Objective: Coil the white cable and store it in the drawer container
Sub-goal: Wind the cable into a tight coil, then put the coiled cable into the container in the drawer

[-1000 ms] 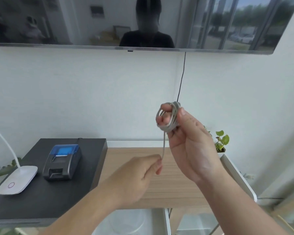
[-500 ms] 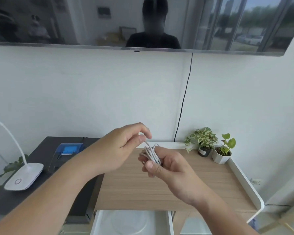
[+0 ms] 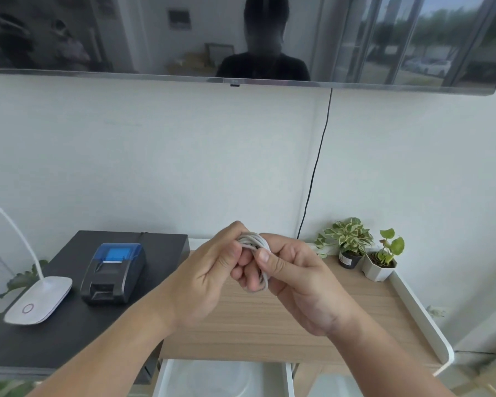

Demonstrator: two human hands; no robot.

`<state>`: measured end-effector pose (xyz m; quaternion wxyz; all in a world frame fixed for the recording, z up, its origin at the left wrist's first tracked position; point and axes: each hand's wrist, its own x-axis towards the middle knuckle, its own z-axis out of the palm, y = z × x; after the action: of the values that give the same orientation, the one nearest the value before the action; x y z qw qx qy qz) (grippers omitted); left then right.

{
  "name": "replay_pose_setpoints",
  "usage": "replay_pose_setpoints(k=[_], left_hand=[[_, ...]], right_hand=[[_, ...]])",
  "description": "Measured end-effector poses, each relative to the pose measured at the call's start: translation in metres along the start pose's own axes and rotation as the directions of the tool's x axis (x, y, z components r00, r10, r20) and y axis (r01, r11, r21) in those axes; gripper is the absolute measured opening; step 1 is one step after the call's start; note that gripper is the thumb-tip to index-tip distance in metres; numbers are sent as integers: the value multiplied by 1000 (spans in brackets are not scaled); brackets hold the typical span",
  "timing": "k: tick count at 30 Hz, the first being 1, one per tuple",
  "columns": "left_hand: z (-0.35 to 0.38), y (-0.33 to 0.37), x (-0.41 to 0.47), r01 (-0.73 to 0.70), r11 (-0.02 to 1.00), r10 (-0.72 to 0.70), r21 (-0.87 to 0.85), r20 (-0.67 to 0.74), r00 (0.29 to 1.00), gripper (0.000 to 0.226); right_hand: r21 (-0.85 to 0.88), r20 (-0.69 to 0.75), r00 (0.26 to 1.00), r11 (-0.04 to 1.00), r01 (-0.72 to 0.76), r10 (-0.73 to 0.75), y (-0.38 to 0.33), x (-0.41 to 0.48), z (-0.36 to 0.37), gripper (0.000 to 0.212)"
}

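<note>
The cable [image 3: 252, 245] is a thin white cord wound into a small bundle of loops, and it looks light, soft and springy: the loops will likely try to spread open if the grip slackens, so the best hold is across the whole bundle at one side, all strands pinched together, rather than on a single loop. It is held in the air above the desk [image 3: 269, 319], between the two hands and well above the open drawer [image 3: 166, 376] that shows below the desk's front edge. The right hand [image 3: 301, 285] has its fingers [image 3: 248, 270] threaded through the coil, with the loops running over them and down to the lower fingers, and its thumb pressed on the outside of the strands. The left hand [image 3: 209, 270] meets the coil at its top left, fingers curled together and pinching the strands there; whether they hold a loose end I cannot tell.
</note>
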<state>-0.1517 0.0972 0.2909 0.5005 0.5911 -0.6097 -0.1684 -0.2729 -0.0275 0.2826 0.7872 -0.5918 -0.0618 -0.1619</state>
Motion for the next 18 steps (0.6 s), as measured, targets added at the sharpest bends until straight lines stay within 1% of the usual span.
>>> replay_pose_setpoints(k=[2,4,5,6,8,9,10,12,14,16,18], left_hand=[[-1,-6,3,-12,999,15,42,-69,997,45],[-3,-13,6,8,995,6,101,-138,990,53],[-4,-15,7,27,991,-5,133,-163,987,55],[-5,-18,8,50,983,-17,174,-186,982,54],[-4,-24,9,116,954,-53,275,-228,972,50],[-1,-27,8,161,935,-84,315,-245,966,48],[1,-30,7,214,917,-127,336,-262,957,44],[8,-40,5,327,893,-244,311,-278,929,32],[16,-50,1,449,859,-392,246,-248,886,18],[24,-59,-4,561,808,-526,179,-207,825,17],[34,-70,-12,651,755,-632,77,-179,754,19]], right_hand=[[-28,-81,997,1000,12,-14,4,5,0,24],[-56,-158,987,998,30,-38,5,8,0,20],[-99,-202,978,995,26,-46,6,10,-1,17],[-190,-259,964,982,8,-58,9,11,-3,14],[-435,-361,929,896,-90,-82,14,12,-6,15],[-510,-379,923,847,-153,-61,18,12,-8,17],[-540,-373,928,816,-205,-13,21,11,-9,17],[-537,-361,927,789,-298,104,31,10,-11,13],[-514,-393,907,781,-353,151,43,6,-15,12],[-471,-455,874,786,-400,172,57,4,-20,13],[-415,-517,830,786,-458,210,74,1,-25,11]])
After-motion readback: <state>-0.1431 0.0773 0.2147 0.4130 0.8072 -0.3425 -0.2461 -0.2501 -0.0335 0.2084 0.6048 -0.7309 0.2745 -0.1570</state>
